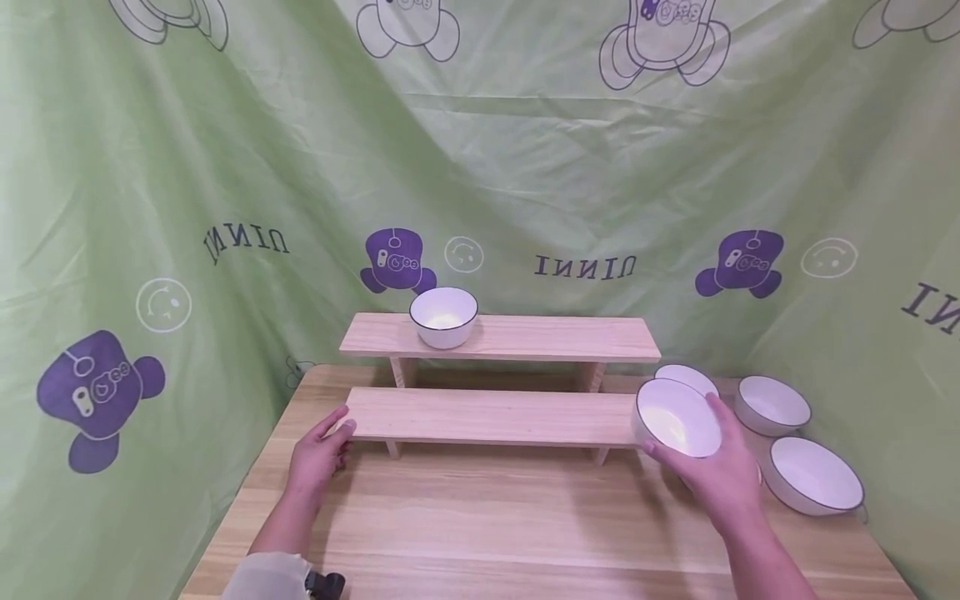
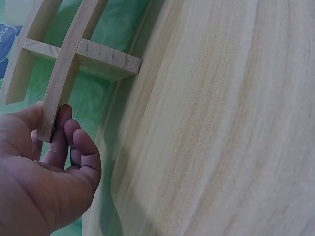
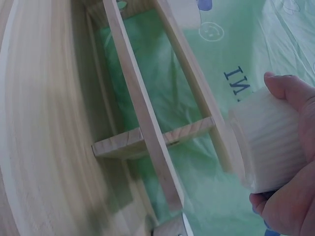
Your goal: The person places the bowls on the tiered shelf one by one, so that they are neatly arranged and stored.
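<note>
A two-step wooden shelf stands on the table. My left hand pinches the left end of its lower board; in the left wrist view the thumb and fingers lie on either side of the board. With my right hand I hold a white dark-rimmed bowl by its sides, raised near the right end of the lower board. The right wrist view shows the ribbed outer wall of this bowl between thumb and fingers. Another white bowl sits left of centre on the upper board.
Several more white bowls stand on the table at the right, one partly hidden behind my right hand. The wooden tabletop extends in front of the shelf. A green printed cloth hangs behind and at both sides.
</note>
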A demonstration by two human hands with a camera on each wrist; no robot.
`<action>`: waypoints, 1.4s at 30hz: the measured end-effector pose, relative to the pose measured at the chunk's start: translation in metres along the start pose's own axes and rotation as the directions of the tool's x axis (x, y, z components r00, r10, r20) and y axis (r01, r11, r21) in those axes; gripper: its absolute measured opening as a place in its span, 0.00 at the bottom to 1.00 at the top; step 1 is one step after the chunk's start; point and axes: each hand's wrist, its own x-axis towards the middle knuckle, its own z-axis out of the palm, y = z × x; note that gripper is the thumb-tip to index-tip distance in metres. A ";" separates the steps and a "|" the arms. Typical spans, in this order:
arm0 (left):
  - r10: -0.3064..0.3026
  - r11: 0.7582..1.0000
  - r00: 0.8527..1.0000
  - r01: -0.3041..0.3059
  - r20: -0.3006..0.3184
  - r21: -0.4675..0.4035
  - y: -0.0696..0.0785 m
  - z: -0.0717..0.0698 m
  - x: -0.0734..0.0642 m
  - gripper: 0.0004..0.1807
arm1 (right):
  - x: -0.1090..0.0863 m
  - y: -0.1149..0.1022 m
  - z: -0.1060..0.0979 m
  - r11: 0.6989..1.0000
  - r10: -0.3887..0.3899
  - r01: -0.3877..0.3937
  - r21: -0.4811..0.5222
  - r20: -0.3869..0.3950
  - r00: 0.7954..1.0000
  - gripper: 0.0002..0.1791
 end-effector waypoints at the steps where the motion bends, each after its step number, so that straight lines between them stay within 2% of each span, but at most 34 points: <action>1: 0.001 1.000 1.000 -0.001 0.000 -0.004 0.000 0.000 0.000 0.36 | 0.001 -0.001 0.001 1.000 -0.008 0.008 0.002 0.001 1.000 0.72; 10: 0.002 1.000 1.000 -0.003 -0.008 -0.019 0.000 0.000 0.001 0.35 | 0.006 -0.006 0.012 0.998 -0.060 0.059 0.030 0.026 0.998 0.72; 22: 0.008 0.999 1.000 -0.008 -0.006 -0.031 0.000 0.000 0.002 0.34 | 0.014 -0.018 0.022 0.998 -0.066 0.065 0.027 0.042 0.997 0.70; 28: 0.005 0.999 1.000 -0.005 -0.010 -0.045 -0.002 0.001 0.003 0.35 | 0.019 -0.025 0.029 0.994 -0.098 0.095 0.057 0.055 0.994 0.71; 42: 0.007 0.998 1.000 -0.007 -0.007 -0.055 -0.004 0.001 0.004 0.35 | 0.026 -0.039 0.040 0.988 -0.107 0.098 0.120 0.075 0.991 0.71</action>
